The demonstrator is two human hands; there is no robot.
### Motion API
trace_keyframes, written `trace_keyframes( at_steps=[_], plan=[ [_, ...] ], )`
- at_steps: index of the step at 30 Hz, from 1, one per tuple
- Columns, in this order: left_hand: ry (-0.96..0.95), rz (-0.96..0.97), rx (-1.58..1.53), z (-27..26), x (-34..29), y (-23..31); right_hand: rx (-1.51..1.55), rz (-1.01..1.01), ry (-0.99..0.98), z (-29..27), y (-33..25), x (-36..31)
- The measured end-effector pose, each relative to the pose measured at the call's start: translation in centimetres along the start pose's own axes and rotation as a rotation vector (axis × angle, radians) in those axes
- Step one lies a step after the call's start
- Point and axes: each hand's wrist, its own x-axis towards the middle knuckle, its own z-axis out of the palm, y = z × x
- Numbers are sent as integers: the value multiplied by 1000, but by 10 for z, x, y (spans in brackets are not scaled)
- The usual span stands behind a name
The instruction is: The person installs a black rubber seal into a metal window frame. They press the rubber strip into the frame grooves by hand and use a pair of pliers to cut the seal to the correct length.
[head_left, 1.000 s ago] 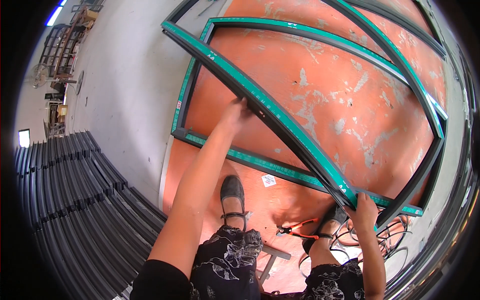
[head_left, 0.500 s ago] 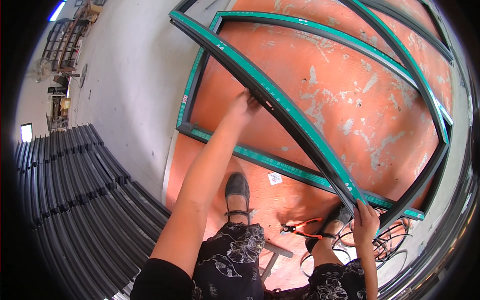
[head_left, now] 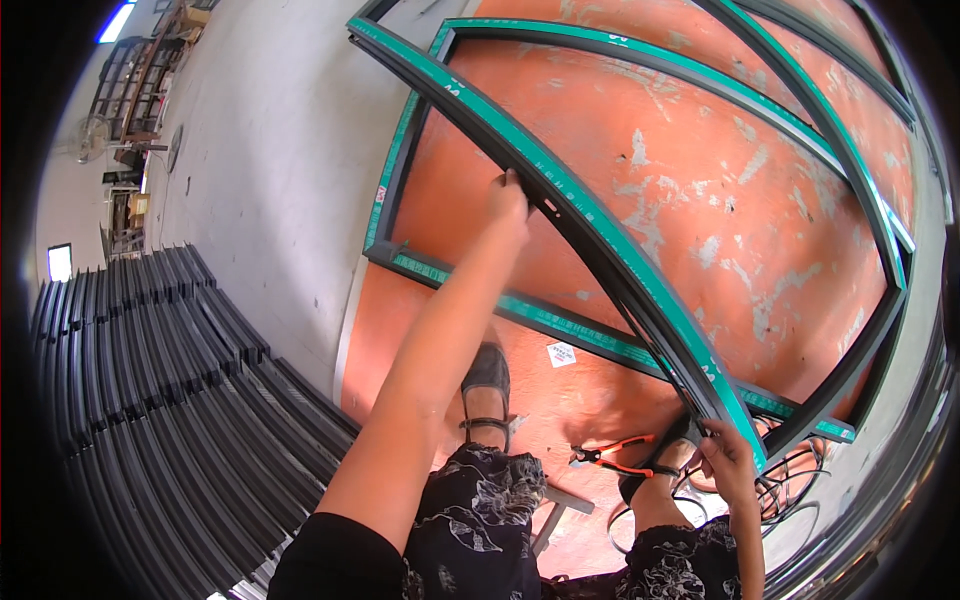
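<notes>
On the orange floor sheet: three green or dark frames visible, one cut off.
Upper frame: one, crossing the lower frame; near rail apparently raised for handling.
Left hand: curled on the rail's dark near face, likely for balance; fingertips partly hidden.
Right hand: gripping that rail's near end, likely to steady it.
Orange-handled pliers: one pair, beside the right shoe.
White sticker: one.

Scuffed orange floor: green-taped frame, orange-handled pliers, white label.
</notes>
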Motion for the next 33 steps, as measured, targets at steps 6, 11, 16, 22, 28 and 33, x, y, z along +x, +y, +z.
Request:
trace_keyframes(
  at_steps=[6,11,16,22,28,33],
  plan=[
    [-194,-126,-139,-8,-23,0,61,-16,36,-2,7,6],
    [-120,-71,26,-7,-17,1,32,-43,38,-8,18,18],
    [-257,-100,8,-17,-27,-8,66,-65,74,-14,21,20],
    [-256,-127,7,-13,-31,-12,29,-64,132,-11,15,22],
    [-229,-59,132,1,-52,-6,-5,-159,154,-9,10,21],
    [-314,-103,80,-12,-47,-26,-22,-164,178,-7,15,22]
  ],
)
